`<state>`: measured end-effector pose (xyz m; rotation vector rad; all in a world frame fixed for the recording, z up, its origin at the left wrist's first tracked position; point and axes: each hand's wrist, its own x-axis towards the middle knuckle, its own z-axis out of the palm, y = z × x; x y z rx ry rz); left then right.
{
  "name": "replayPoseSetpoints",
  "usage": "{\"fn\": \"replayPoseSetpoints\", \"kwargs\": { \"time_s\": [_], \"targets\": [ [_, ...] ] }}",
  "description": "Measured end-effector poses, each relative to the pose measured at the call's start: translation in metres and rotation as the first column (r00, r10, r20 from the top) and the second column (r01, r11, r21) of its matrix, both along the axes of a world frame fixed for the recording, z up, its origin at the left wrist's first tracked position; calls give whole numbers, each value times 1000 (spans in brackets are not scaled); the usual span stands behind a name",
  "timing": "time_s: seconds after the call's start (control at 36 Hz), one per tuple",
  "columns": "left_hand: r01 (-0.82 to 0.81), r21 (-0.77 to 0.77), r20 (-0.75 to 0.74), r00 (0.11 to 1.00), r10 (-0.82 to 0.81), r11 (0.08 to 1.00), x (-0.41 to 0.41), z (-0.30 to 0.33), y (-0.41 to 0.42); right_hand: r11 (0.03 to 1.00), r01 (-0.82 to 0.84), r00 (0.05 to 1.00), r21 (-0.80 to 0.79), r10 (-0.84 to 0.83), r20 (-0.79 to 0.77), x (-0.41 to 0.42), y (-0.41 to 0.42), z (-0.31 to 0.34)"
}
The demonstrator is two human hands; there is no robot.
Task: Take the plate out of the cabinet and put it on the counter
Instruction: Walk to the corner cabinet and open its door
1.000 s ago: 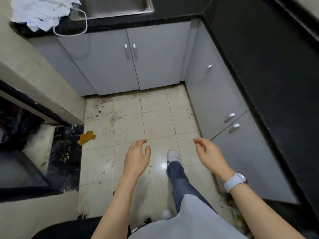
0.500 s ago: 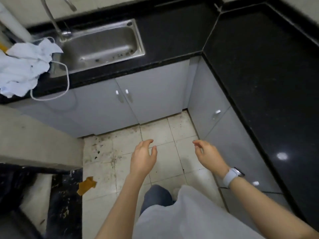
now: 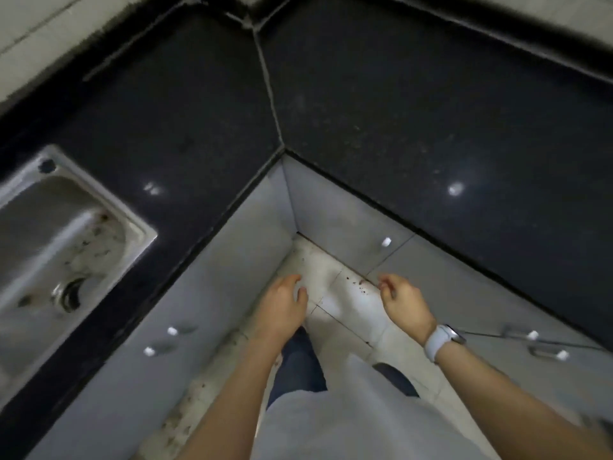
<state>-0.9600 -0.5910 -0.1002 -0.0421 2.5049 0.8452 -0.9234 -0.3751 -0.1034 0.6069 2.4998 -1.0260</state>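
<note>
I stand in the corner of an L-shaped black counter (image 3: 414,104). Grey cabinet doors (image 3: 345,224) run under it on both sides, all closed, with small silver handles (image 3: 386,242). No plate is in sight. My left hand (image 3: 285,305) hangs over the floor tiles with loosely curled fingers and holds nothing. My right hand (image 3: 403,305), with a white watch on the wrist, hovers near the right-hand cabinet fronts, fingers bent and apart, also holding nothing.
A steel sink (image 3: 56,247) is set into the counter at the left. The pale tiled floor (image 3: 335,293) between the cabinets is narrow and speckled with dirt. More handles (image 3: 547,351) show at the lower right and on the left doors (image 3: 172,331).
The view has swung up and to the right toward the counter corner as I stepped closer. The cloth and tap have left the frame. Both hands stay empty in front of me.
</note>
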Motion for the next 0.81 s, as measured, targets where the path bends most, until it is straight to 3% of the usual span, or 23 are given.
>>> {"fn": "replayPoseSetpoints", "kwargs": {
  "time_s": [0.11,0.22,0.31,0.39,0.61,0.72,0.81],
  "targets": [
    [156,22,33,987,-157,988,-55,-11,12,929,364,931,-60,-364,14,-12,-4,-13],
    [265,91,90,958,-273,960,-88,-35,48,668,724,688,-173,-716,115,-18,11,-42],
    [335,121,96,933,-347,934,-99,-61,82,440,863,483,-247,-861,156,-24,26,-66],
    [396,141,134,900,-414,907,-105,-93,115,334,881,394,-335,-910,129,-33,41,-86],
    [389,265,164,884,-439,882,-94,-157,175,261,842,303,-472,-953,15,-45,57,-131],
    [236,340,200,928,-315,910,-80,-171,185,301,812,330,-501,-944,-32,-41,49,-145],
    [216,350,159,945,-285,912,-73,-175,183,337,786,361,-519,-931,-58,-36,45,-153]
  ]
}}
